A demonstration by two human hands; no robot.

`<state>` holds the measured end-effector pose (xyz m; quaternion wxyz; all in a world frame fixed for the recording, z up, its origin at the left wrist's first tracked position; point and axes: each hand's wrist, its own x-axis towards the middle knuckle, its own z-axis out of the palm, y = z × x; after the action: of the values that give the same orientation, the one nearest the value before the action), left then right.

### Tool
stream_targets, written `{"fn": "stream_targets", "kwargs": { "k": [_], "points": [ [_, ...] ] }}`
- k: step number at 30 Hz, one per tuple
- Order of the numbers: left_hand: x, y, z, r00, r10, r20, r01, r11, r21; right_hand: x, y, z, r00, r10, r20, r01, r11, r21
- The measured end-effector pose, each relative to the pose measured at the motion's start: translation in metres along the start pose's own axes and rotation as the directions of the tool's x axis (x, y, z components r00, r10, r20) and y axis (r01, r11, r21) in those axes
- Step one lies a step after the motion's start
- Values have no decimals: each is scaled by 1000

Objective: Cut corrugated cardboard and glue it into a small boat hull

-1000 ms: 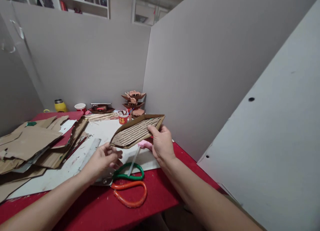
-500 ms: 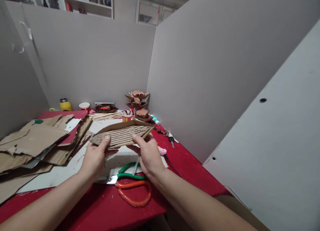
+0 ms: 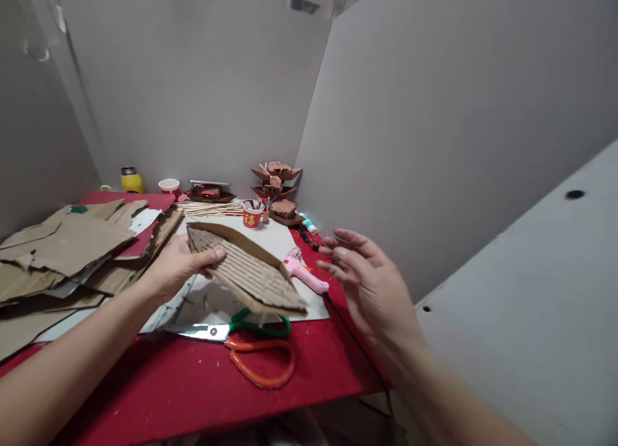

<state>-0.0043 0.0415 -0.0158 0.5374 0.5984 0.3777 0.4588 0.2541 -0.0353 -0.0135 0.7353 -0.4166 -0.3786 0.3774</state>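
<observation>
My left hand (image 3: 186,264) grips the left end of a boat-shaped cardboard piece (image 3: 251,272), its thumb on the ridged inside. The piece has raised side walls, and its far end tilts down to the right above the table. Away from it, my right hand (image 3: 369,285) is raised in the air with fingers apart and nothing in them. A pink glue gun (image 3: 307,275) lies between the cardboard boat and my right hand. Below the boat rest large scissors (image 3: 215,332) with one green and one orange handle, blades pointing left.
Torn cardboard sheets (image 3: 77,253) are piled at the left. Small brown model boats (image 3: 276,182) stand stacked at the back, near a red paper cup (image 3: 252,215) and thin wooden sticks (image 3: 207,209). Grey panels (image 3: 193,92) enclose the red-covered table (image 3: 193,381).
My right hand has let go of the cardboard boat and moved right. The boat has swung so its right end points down and nearer. The view has shifted, showing the glue gun.
</observation>
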Motion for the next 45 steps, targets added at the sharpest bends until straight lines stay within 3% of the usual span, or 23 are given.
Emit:
{"fn": "stream_targets", "kwargs": {
  "k": [4,8,12,15,22,28,37,41,45],
  "points": [
    [-12,2,15,979,-104,172,100,994,34,4,-5,19,963,-10,271,84,961,-263],
    [-22,4,30,926,-201,319,209,978,8,-2,-1,42,824,81,561,240,847,-475],
    [-25,2,36,919,-225,325,237,972,2,-10,6,55,733,133,668,326,792,-516],
    [-26,-3,38,938,-223,267,239,971,-29,-11,11,58,740,112,664,356,772,-527],
    [-27,-9,44,975,-147,168,163,983,-82,-5,15,58,815,67,575,295,807,-511],
    [-30,-13,46,990,-36,139,35,999,5,-8,19,52,816,19,578,361,765,-534],
    [-30,-16,46,992,-44,114,42,999,20,-11,22,51,818,18,574,325,809,-489],
    [-30,-16,46,994,-32,108,28,999,38,-9,24,52,815,6,580,365,772,-521],
    [-29,-18,46,992,-42,116,39,999,34,-10,23,54,848,-138,512,435,734,-522]
  ]
}}
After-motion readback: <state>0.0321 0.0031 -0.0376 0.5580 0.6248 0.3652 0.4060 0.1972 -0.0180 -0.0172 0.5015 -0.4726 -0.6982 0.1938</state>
